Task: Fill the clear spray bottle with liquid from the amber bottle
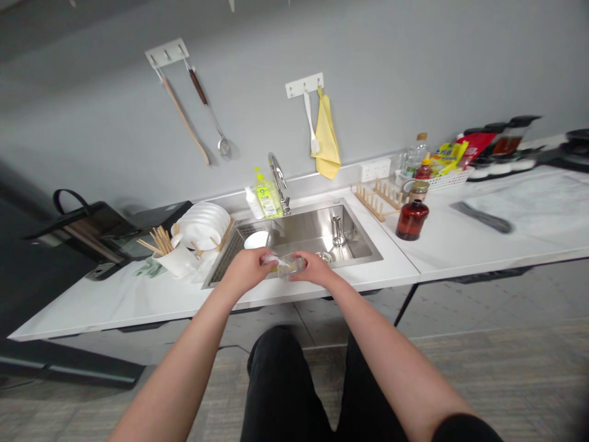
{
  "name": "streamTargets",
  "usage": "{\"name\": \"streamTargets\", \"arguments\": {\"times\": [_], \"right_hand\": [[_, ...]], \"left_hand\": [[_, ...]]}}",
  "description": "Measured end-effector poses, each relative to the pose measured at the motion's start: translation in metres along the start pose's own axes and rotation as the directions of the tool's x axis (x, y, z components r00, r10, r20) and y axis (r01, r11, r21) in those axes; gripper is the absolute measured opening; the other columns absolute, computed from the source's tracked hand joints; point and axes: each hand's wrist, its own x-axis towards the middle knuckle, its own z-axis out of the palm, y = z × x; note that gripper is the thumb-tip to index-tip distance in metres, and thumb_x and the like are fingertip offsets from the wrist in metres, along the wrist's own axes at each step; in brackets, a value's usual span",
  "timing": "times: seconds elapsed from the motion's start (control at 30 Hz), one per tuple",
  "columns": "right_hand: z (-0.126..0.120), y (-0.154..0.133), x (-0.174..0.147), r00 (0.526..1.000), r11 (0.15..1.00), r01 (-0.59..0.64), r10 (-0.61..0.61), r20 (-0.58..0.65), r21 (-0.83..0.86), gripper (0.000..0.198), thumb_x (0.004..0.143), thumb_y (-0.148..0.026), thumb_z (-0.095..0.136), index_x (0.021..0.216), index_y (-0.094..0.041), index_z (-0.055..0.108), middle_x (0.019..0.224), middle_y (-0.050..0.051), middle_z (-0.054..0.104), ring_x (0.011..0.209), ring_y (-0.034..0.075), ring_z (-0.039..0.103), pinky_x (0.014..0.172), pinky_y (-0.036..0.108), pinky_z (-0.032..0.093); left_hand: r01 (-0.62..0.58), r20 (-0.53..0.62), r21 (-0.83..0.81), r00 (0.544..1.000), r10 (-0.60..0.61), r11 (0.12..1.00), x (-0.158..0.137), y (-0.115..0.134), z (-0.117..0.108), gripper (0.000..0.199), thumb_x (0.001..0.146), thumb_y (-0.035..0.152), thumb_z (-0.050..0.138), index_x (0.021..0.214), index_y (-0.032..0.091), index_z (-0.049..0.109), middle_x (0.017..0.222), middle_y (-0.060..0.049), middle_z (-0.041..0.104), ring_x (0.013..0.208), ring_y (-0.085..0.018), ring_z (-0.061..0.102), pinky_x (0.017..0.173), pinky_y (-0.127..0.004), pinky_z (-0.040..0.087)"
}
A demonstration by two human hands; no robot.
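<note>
Over the front edge of the steel sink (317,222), my right hand (311,268) is closed around a small clear container (286,267), which looks like a glass tipped on its side. My left hand (251,265) faces it and pinches a small whitish thing (272,259) at the container's left end; its kind is too blurred to tell. A bit of yellow shows by the container. Just beyond my left hand, a white bowl (257,240) sits at the left part of the sink.
Left of the sink stand racked white plates (202,222) and a white holder with chopsticks (177,261). Behind are a faucet (280,184) and yellow-green soap bottle (267,196). To the right are a wooden rack (380,199) and brown bottle (412,220).
</note>
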Motion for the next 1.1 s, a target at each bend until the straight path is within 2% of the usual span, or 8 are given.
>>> {"name": "streamTargets", "arguments": {"times": [0.13,0.23,0.37,0.57,0.73,0.87,1.0,1.1], "right_hand": [[-0.001,-0.002,0.000,1.000,0.999,-0.018,0.018,0.004,-0.030,0.076,0.057,-0.037,0.114,0.127,-0.023,0.087,0.109,0.006,0.084,0.090,0.024,0.067,0.084,0.037,0.052],[-0.002,-0.008,-0.001,1.000,0.999,-0.008,0.007,-0.019,-0.045,0.072,0.057,-0.039,0.115,0.121,-0.024,0.087,0.107,0.004,0.083,0.089,0.023,0.066,0.083,0.036,0.050],[-0.005,-0.015,-0.002,1.000,1.000,-0.006,0.006,0.025,-0.009,0.067,0.059,-0.043,0.115,0.116,-0.022,0.087,0.102,0.000,0.080,0.085,0.020,0.063,0.078,0.033,0.047],[-0.005,-0.013,-0.001,0.999,0.999,-0.036,0.036,0.022,0.010,0.071,0.061,-0.045,0.114,0.121,-0.022,0.085,0.095,-0.002,0.075,0.078,0.017,0.056,0.072,0.031,0.043],[-0.004,-0.013,-0.001,0.999,1.000,-0.010,0.010,0.038,0.005,0.074,0.059,-0.044,0.115,0.123,-0.021,0.086,0.100,0.000,0.078,0.080,0.017,0.058,0.075,0.031,0.044],[-0.004,-0.012,0.000,0.999,1.000,-0.028,0.028,0.025,0.013,0.075,0.059,-0.044,0.114,0.124,-0.020,0.086,0.096,-0.001,0.077,0.078,0.016,0.057,0.075,0.031,0.044],[-0.004,-0.012,0.000,1.000,1.000,-0.024,0.024,0.020,0.005,0.073,0.056,-0.040,0.115,0.120,-0.021,0.086,0.096,-0.002,0.076,0.080,0.017,0.058,0.076,0.031,0.044],[-0.004,-0.011,0.000,0.999,0.998,-0.036,0.034,0.036,0.050,0.073,0.058,-0.041,0.114,0.122,-0.021,0.086,0.091,-0.003,0.075,0.079,0.017,0.058,0.075,0.031,0.044]], "left_hand": [[-0.076,0.138,0.093,0.988,0.063,0.993,0.025,0.013,0.015,0.021,0.095,0.042,0.085,0.081,0.026,0.084,0.070,-0.009,0.073,0.071,-0.030,0.071,0.075,-0.039,0.047],[-0.161,0.208,0.022,0.966,0.153,0.987,0.034,0.017,0.022,0.009,0.088,0.028,0.086,0.096,0.028,0.090,0.090,-0.012,0.082,0.092,-0.035,0.078,0.089,-0.043,0.056],[-0.279,0.180,-0.116,0.938,0.297,0.953,0.037,0.017,0.019,0.050,0.080,0.024,0.093,0.129,0.031,0.090,0.128,-0.013,0.085,0.121,-0.039,0.078,0.111,-0.049,0.058],[-0.136,0.208,0.125,0.972,0.108,0.983,0.035,0.020,0.016,0.031,0.104,0.045,0.078,0.126,0.023,0.084,0.101,-0.014,0.085,0.098,-0.035,0.082,0.096,-0.043,0.061],[-0.234,0.329,0.135,0.927,0.179,0.963,0.035,0.032,0.014,0.064,0.096,0.025,0.078,0.159,0.024,0.068,0.156,-0.015,0.077,0.142,-0.034,0.075,0.120,-0.043,0.056],[-0.099,0.319,0.325,0.948,-0.011,0.941,0.037,0.040,0.012,0.043,0.108,0.049,0.069,0.137,0.019,0.079,0.123,-0.018,0.086,0.117,-0.039,0.082,0.103,-0.047,0.061],[-0.291,0.400,0.220,0.898,0.186,0.931,0.037,0.043,0.012,0.036,0.095,0.019,0.075,0.130,0.023,0.081,0.131,-0.014,0.083,0.125,-0.033,0.079,0.108,-0.040,0.059],[-0.282,0.337,0.247,0.922,0.191,0.927,0.036,0.047,0.011,0.045,0.096,0.030,0.080,0.140,0.022,0.076,0.138,-0.016,0.081,0.129,-0.035,0.078,0.110,-0.042,0.058]]}}
